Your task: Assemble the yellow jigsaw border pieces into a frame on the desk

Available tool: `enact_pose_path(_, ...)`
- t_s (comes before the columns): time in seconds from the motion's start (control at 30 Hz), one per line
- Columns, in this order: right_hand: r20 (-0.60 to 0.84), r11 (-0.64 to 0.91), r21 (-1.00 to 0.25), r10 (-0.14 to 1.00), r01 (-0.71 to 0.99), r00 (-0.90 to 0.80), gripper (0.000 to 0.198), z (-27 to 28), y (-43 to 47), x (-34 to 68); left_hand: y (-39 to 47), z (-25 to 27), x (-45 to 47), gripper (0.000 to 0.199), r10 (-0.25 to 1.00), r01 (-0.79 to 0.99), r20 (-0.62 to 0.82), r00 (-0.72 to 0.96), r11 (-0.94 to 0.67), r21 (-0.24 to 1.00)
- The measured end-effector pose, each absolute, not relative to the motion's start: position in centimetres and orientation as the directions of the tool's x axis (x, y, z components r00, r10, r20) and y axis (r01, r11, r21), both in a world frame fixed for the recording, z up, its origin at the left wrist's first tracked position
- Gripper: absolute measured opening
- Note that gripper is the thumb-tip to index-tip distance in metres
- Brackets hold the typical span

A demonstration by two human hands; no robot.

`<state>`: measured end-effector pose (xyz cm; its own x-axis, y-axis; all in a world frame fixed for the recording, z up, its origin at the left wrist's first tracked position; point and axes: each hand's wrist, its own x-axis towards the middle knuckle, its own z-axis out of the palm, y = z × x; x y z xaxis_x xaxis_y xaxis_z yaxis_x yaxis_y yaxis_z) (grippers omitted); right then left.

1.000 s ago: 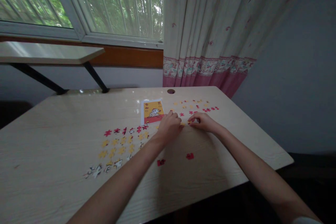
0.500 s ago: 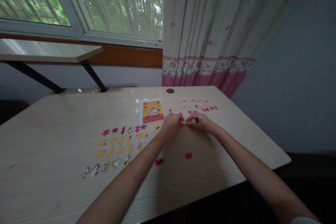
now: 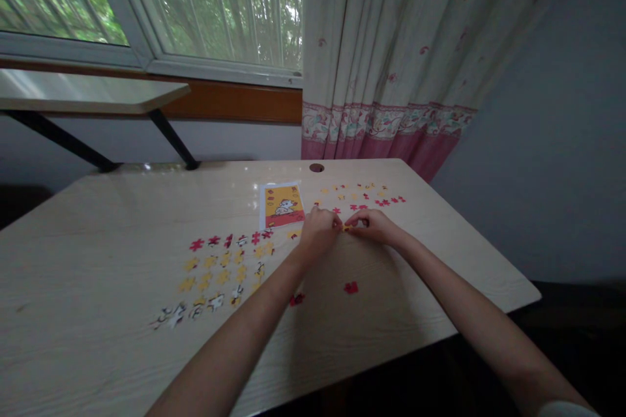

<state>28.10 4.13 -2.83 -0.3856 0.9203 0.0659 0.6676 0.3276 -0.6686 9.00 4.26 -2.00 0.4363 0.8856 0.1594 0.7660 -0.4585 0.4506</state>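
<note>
My left hand [image 3: 321, 228] and my right hand [image 3: 372, 225] meet over the middle of the table, fingertips almost touching. Between them are small yellow puzzle pieces [image 3: 345, 229], pinched from both sides. Fingers partly cover the pieces, so I cannot tell whether they are joined. A yellow puzzle piece [image 3: 294, 234] lies just left of my left hand. Nearer to me, a red puzzle piece [image 3: 351, 288] lies flat, and a dark-marked red piece [image 3: 297, 300] shows beside my left forearm. The picture sheet [image 3: 283, 206], with a white animal on yellow and red, lies beyond my left hand.
Rows of loose yellow puzzle pieces [image 3: 224, 258], red ones and white ones spread over the table's left side. More red pieces [image 3: 384, 202] and yellow ones lie beyond my right hand. A raised shelf [image 3: 92, 92] stands at the back left, and a curtain [image 3: 386, 78] hangs behind the table.
My hands have come slightly closer together, and less of the yellow pieces shows between the fingertips. The pieces on the table stay where they were.
</note>
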Motion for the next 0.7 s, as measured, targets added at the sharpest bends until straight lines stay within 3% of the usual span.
enact_pose_path(0.57,0.100,0.367,-0.638,0.911,0.677,-0.400,0.021,-2.7,4.0,28.2,3.6,-1.9,7.3,0.022,0.817,0.754,0.209,0.538,-0.577,0.313)
enact_pose_path(0.7,0.151,0.439,-0.626,0.879,0.645,-0.452,0.018,-2.7,4.0,28.1,3.3,-1.9,7.4,0.021,0.811,0.749,0.221,0.542,-0.585,0.309)
